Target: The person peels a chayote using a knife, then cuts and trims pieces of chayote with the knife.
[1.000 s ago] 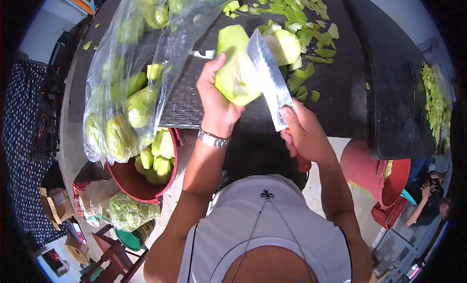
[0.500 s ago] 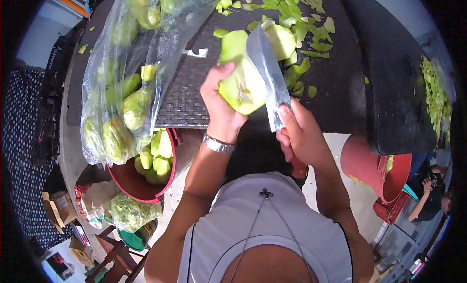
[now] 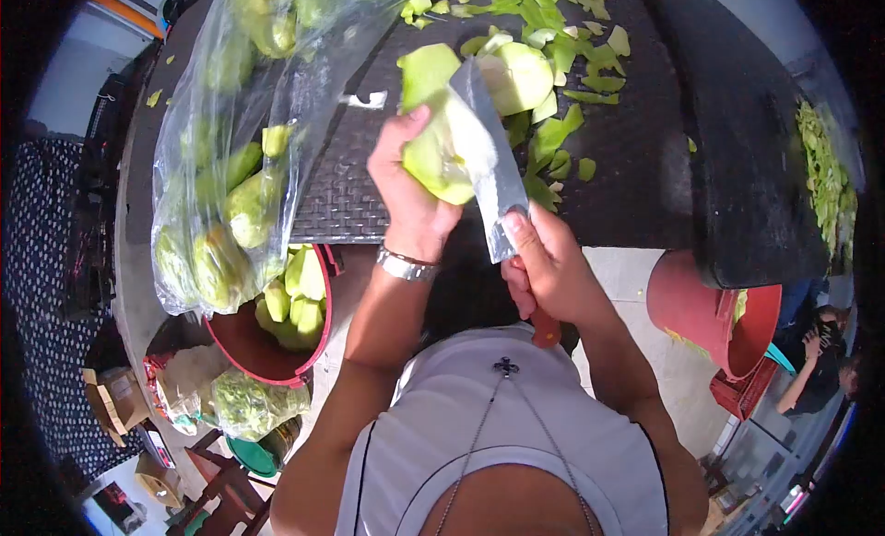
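My left hand [image 3: 407, 190] is wrapped around the left side of a large, pale green peeled fruit [image 3: 429, 163], which looks like a green papaya. Its whitish cut face is turned toward the blade. In my right hand [image 3: 551, 264] is a kitchen knife [image 3: 502, 186] with a broad metal blade and a reddish-brown handle. The blade lies along the fruit's right side, hiding part of it; whether it cuts in, I cannot tell. Just beyond the knife sits another pale cut piece [image 3: 524, 80] on the dark woven tabletop [image 3: 346, 200].
Green peelings [image 3: 553, 140] are scattered over the table's far right part. A clear plastic bag [image 3: 304, 158] of whole green fruits lies at left. Below it, a red bucket [image 3: 267, 356] holds peeled pieces. Another red bucket [image 3: 668, 301] stands at right, near a person [image 3: 811, 365].
Both hands have shifted slightly left, carrying the fruit and the knife with them. The blade stays against the fruit's right side, and the knife handle has swung left.
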`<state>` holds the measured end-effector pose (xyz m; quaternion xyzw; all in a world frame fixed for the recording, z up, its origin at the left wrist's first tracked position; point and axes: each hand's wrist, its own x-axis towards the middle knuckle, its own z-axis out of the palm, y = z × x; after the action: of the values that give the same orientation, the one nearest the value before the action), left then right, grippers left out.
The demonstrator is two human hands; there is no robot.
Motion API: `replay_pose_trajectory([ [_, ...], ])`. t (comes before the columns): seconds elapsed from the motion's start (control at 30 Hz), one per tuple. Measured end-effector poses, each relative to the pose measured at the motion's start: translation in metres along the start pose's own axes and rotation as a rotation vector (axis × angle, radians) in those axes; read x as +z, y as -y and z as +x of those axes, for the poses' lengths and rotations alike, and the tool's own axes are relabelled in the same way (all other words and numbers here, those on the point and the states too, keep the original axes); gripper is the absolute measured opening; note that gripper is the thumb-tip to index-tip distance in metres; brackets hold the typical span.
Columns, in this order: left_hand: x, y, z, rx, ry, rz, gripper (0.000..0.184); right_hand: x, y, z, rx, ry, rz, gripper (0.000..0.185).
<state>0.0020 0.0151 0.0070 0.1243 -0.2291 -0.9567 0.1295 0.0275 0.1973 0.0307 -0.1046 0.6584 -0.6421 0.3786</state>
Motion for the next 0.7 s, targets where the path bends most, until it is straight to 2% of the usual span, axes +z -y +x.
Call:
replay_pose_trajectory([
  [0.07,-0.009,0.015,-0.002,0.004,0.002,0.076,0.062,-0.004,-0.004,0.007,0.006,0.027,0.055,0.027],
  [0.1,-0.004,0.013,-0.006,-0.01,0.075,0.107,0.064,-0.007,-0.003,0.01,0.0,0.035,0.075,0.025],
  [0.4,-0.004,0.011,-0.005,0.003,0.079,0.023,0.065,-0.008,0.014,0.01,0.152,0.135,0.311,0.034],
  [0.53,-0.009,0.01,-0.002,0.023,0.039,0.042,0.064,-0.017,0.015,0.014,0.193,0.157,0.309,0.035],
  [0.7,-0.014,0.008,0.001,-0.054,0.038,-0.068,0.062,-0.025,0.022,0.015,0.219,0.162,0.341,0.034],
])
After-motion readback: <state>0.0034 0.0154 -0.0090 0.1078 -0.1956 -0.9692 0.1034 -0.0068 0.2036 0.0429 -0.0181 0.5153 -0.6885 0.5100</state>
